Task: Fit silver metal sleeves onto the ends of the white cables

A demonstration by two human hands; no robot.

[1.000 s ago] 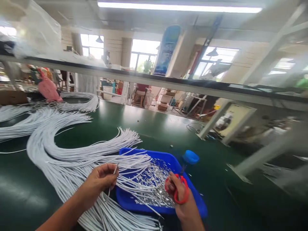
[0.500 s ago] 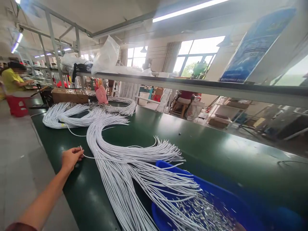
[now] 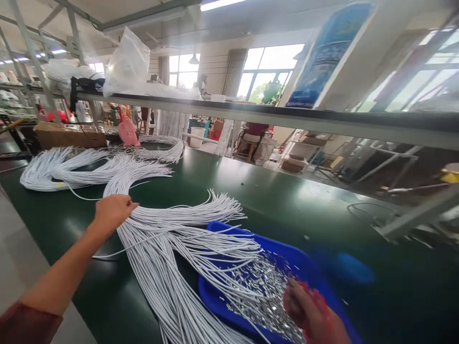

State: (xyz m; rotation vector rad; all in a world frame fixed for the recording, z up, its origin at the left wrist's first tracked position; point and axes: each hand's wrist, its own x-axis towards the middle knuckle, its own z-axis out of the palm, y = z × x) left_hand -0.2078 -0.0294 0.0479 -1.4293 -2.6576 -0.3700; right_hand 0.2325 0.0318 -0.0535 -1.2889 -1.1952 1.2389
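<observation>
My left hand reaches out over the green table and rests its closed fingers on the big curved bundle of white cords. What it pinches there is too small to make out. A blue tray at the near edge holds a heap of small silver metal pieces, and the cord ends fan out over it. My right hand hovers over the tray's near side, blurred, closed round red-handled scissors.
More white cord bundles lie at the table's far left, by a cardboard box and a pink object. A blurred blue cap sits right of the tray. A shelf rail with plastic bags runs above.
My left hand pulled a single cord out to the table's left edge, then came back onto the bundle. The view swung left, and my right hand with the scissors has returned into view.
</observation>
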